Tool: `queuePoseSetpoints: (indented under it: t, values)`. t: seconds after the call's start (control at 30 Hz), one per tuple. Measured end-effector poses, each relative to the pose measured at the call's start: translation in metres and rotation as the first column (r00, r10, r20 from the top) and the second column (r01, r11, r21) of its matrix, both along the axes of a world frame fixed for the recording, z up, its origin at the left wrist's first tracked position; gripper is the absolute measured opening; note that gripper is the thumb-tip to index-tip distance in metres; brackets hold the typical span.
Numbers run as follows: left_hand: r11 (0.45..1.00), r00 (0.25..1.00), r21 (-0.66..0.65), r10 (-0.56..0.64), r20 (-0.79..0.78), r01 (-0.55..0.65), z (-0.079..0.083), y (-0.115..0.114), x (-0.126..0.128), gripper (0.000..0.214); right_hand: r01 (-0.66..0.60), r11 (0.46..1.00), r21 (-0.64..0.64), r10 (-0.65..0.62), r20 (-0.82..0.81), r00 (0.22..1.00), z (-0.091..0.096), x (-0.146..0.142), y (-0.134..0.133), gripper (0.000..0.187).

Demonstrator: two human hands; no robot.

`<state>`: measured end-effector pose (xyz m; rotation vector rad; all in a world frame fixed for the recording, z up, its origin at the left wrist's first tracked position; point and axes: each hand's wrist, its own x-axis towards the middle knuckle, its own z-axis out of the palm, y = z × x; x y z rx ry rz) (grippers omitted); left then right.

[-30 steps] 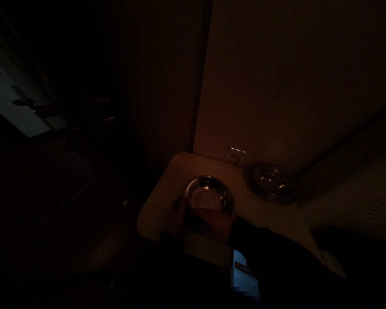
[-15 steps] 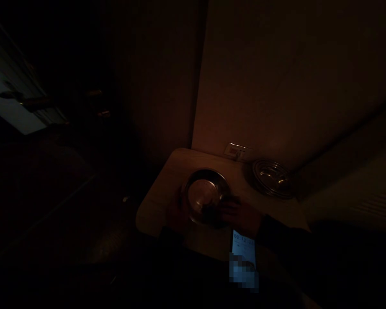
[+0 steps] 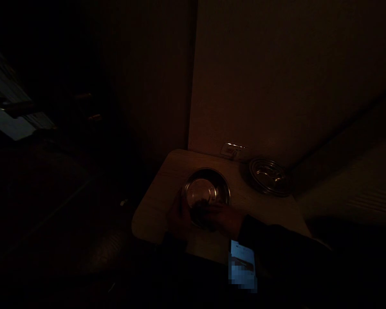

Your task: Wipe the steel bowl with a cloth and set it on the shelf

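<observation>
A shiny round metal bowl (image 3: 199, 189) rests on a small light-wood table. Its left rim is gripped by my left hand (image 3: 179, 218), whose fingers are only dimly lit. My right hand (image 3: 224, 219) presses a dark, soft-looking pad (image 3: 200, 210) against the near inside of the bowl. Whether that pad is a cloth or a scrubber is too dark to make out. Below my right forearm a lit phone (image 3: 242, 257) lies near the table's front edge, its screen partly blurred out.
Several metal plates (image 3: 268, 176) are stacked at the table's back right, against the wall. A wall socket (image 3: 233, 149) sits just above the table's back edge (image 3: 199, 153). Dark floor lies to the left, with a small pale scrap (image 3: 124, 202) on it.
My right hand and the dark pad have moved left, from the bowl's right side to its near inside. My left hand stays at the rim. The view has shifted slightly.
</observation>
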<state>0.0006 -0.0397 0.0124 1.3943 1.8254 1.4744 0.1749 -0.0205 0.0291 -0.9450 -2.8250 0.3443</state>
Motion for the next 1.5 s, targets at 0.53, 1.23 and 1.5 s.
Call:
queuePoseSetpoints:
  t: [0.53, 1.23, 1.5]
  values:
    - [0.982, 0.992, -0.188, 0.044, 0.118, -0.021, 0.0, 0.006, 0.002, 0.04, 0.1, 0.977, -0.189, -0.091, 0.057, 0.994, 0.006, -0.033, 0.026, 0.037]
    - [0.984, 0.984, -0.179, 0.038, 0.174, -0.006, -0.007, 0.017, -0.012, 0.038, 0.037, 0.999, 0.022, -0.042, 0.238, 0.97, 0.038, 0.006, 0.004, 0.035]
    - [0.982, 0.985, -0.165, -0.065, 0.158, 0.091, -0.007, 0.013, -0.015, 0.036, 0.29, 0.938, 0.189, -0.318, 0.143, 0.937, 0.022, 0.016, 0.085, 0.043]
